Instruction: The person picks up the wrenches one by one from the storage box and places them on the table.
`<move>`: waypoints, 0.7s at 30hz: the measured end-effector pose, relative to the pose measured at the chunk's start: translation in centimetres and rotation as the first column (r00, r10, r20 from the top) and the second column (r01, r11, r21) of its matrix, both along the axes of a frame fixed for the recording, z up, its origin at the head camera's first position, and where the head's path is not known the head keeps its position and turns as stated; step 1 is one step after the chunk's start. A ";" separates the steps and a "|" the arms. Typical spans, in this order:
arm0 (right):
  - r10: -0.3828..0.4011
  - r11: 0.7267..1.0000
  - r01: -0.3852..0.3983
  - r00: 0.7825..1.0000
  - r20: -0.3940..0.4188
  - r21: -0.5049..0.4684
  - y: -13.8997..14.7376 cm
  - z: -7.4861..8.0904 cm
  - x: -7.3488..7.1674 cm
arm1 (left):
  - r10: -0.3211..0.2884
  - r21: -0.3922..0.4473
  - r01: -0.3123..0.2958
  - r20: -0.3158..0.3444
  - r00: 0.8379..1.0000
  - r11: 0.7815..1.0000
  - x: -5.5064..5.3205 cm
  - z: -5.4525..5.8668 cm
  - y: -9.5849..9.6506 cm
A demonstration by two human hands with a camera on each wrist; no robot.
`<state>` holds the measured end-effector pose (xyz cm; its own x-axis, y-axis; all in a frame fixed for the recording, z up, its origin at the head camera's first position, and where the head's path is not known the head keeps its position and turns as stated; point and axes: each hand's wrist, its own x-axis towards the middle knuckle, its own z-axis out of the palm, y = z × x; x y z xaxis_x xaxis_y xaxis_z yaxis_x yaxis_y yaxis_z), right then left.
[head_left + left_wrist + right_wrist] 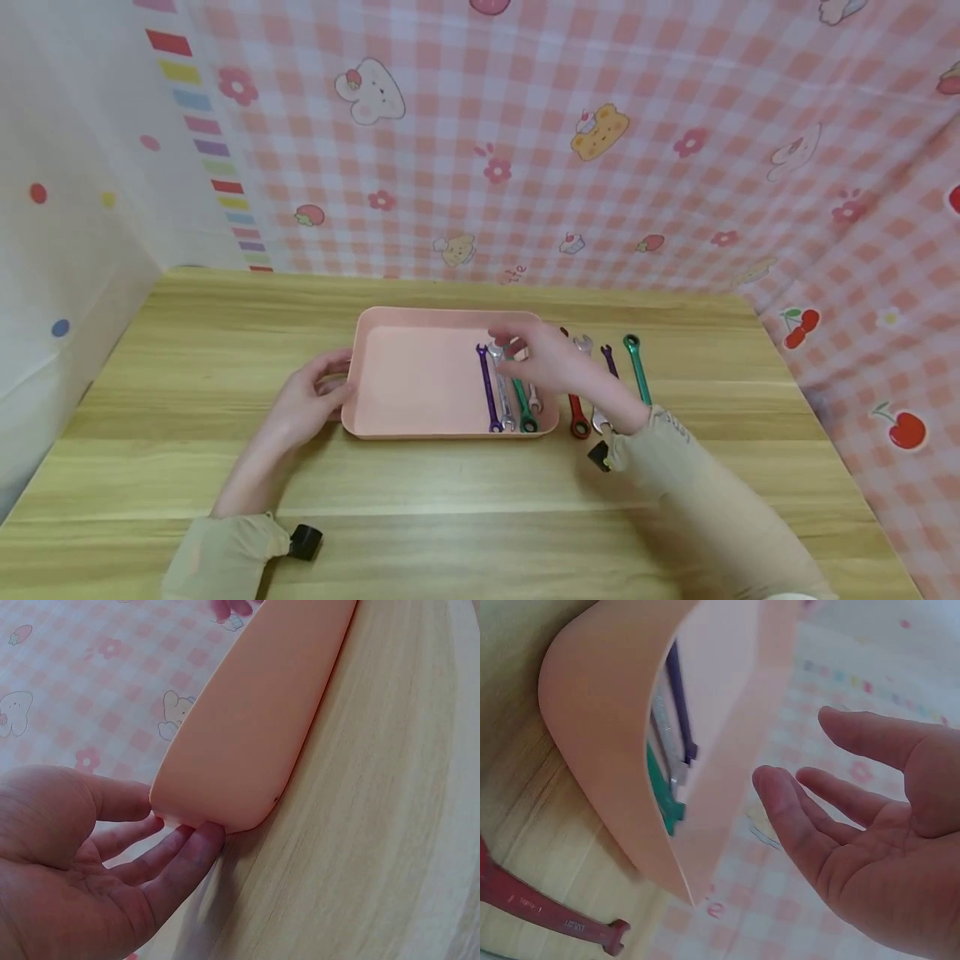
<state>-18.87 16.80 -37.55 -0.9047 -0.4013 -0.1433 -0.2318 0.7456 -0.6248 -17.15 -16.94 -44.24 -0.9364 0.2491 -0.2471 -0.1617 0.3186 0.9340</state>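
Note:
A pink tray (420,375) lies on the table with several wrenches side by side in its right part. Among them are a purple wrench (489,388), a silver wrench (502,392) and a green wrench (522,400). At the tray's left end my left hand (306,400) touches the outer wall, fingertips against it in the left wrist view. Above the tray's right end hovers my right hand (546,357), holding nothing, its thumb and fingers apart in the right wrist view. It partly covers the wrenches beneath.
Right of the tray lie more wrenches: a red wrench (577,412), a silver wrench (600,422), a purple wrench (609,360) and a green wrench (637,367). My right forearm partly hides them. A patterned cloth (480,150) hangs behind the wooden table (450,517).

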 end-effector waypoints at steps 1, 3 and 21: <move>0.013 1.000 -0.013 1.000 0.007 0.005 -0.3 -0.1 -0.4 | -0.001 -0.001 0.001 0.000 1.000 1.000 0.0 0.0 0.0; 0.023 1.000 -0.023 0.999 0.023 0.011 -0.8 -0.5 -1.1 | 0.000 -0.005 0.000 -0.001 1.000 1.000 0.0 -0.1 -0.1; -0.092 0.983 0.065 0.984 0.153 0.174 -4.2 -2.5 -3.6 | 0.007 -0.002 -0.007 -0.004 1.000 1.000 0.0 -0.1 -0.2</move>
